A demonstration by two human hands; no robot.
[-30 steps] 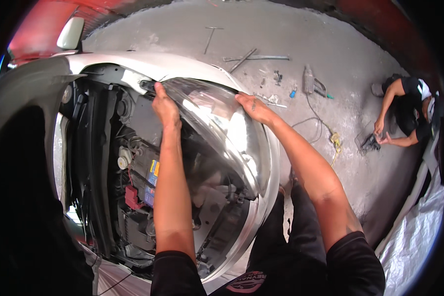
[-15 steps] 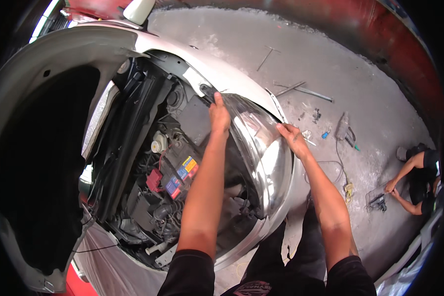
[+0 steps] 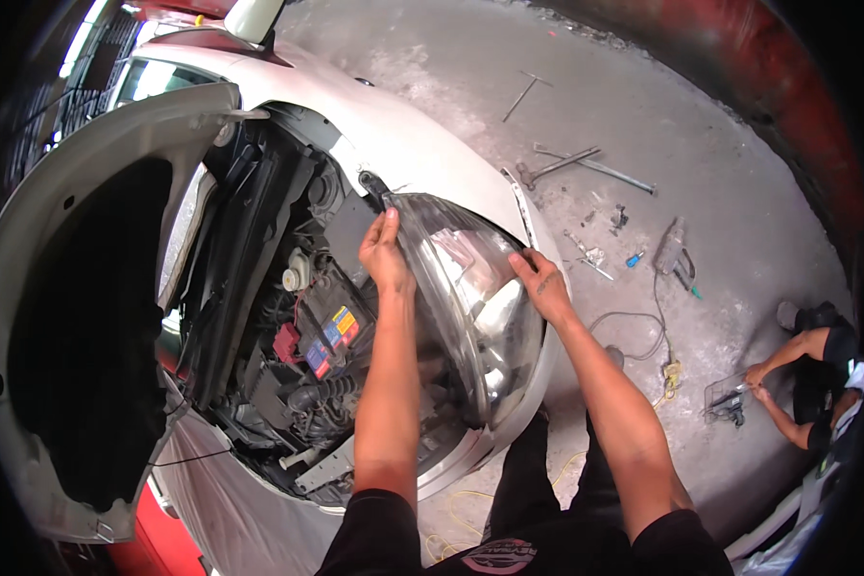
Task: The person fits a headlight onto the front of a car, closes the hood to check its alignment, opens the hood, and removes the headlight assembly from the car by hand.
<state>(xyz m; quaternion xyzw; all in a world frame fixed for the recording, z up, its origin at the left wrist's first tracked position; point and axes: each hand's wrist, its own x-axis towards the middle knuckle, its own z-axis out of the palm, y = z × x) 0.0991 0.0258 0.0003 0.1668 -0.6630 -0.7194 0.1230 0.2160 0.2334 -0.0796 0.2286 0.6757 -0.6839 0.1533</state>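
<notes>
A large clear headlight [image 3: 466,274] sits at the front corner of a white car, between the fender [image 3: 394,120] and the bumper [image 3: 533,370]. My left hand [image 3: 388,257] grips its inner edge near a black mounting tab [image 3: 372,182], fingertips pressed to the rim. On the outer side, my right hand [image 3: 541,285] curls over the edge of the lens beside the bumper, thumb on the clear surface. What the fingers do underneath is hidden. Left of my left forearm, the engine bay shows a battery [image 3: 331,341] with a coloured label.
The raised hood [image 3: 86,317] stands at the left. On the concrete floor to the right lie metal bars [image 3: 595,171], a T-handle tool [image 3: 526,96], a corded power tool [image 3: 675,252] and small parts. Another person [image 3: 802,374] crouches at the far right, hands on a dark part.
The view has shifted, so the car and headlight appear farther left. Both my hands stay on the headlight. The other person's hands have moved slightly.
</notes>
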